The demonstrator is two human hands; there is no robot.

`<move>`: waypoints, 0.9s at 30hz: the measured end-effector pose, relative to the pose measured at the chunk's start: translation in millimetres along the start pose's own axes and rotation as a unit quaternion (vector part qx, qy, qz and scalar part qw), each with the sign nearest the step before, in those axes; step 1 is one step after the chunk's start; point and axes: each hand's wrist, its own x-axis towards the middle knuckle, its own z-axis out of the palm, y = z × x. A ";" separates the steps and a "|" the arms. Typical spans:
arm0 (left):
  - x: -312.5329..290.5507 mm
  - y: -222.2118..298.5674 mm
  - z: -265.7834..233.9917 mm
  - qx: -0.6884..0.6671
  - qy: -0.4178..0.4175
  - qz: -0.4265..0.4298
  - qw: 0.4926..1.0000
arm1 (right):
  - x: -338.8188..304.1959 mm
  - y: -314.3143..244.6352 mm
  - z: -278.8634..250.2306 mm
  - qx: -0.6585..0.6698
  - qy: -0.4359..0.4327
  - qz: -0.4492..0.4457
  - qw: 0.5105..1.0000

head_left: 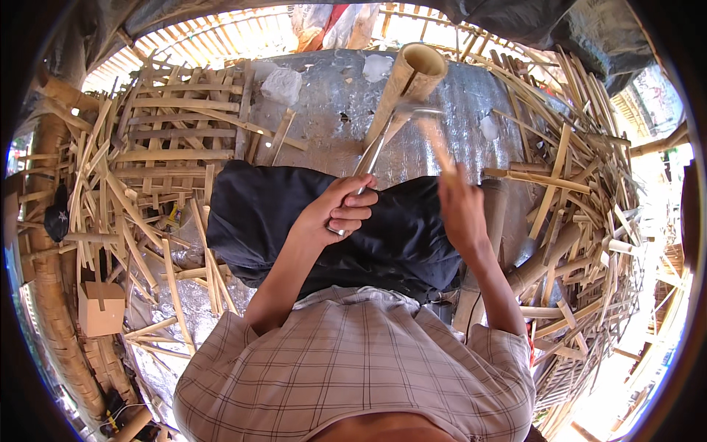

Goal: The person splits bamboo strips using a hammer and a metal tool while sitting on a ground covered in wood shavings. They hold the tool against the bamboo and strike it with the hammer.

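Note:
A thick bamboo tube (395,87) leans away from me beyond my knees, its hollow end upward and a dark slit down its side. My left hand (343,208) is closed around a long, narrow silver metal bar (375,151), whose far end reaches the tube's side. I cannot tell whether that end is inside the slit. My right hand (462,210) grips a hammer (438,144) by its light wooden handle. The hammer is smeared by motion, and its metal head is close to the bar's far end and the tube. Whether they touch cannot be made out.
Bamboo strips (563,188) lie heaped at the right, and a lattice of slats (184,136) stands at the left. A silvery sheet (324,96) covers the ground ahead. A cardboard box (101,308) sits at the lower left. Dark trousers (272,210) cover my bent legs.

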 end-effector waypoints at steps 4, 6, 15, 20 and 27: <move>7.2 7.7 -11.3 -0.022 0.002 0.012 1.000 | 19.1 -13.9 -10.8 0.020 -0.078 -0.008 0.997; 0.4 7.4 -16.8 -0.062 0.004 0.006 0.998 | 24.7 -49.8 -42.0 0.047 -0.039 0.009 0.998; 14.5 -5.1 -27.1 -0.034 0.020 -0.033 0.999 | 12.5 -8.1 20.1 -0.036 -0.119 -0.081 0.989; 4.5 -9.9 -17.4 -0.011 0.035 -0.006 0.999 | 31.9 -66.6 -45.5 0.106 0.077 -0.056 0.990; 17.2 -5.4 -27.2 0.007 0.057 -0.035 0.998 | 4.7 -12.8 5.7 -0.024 -0.142 -0.050 0.988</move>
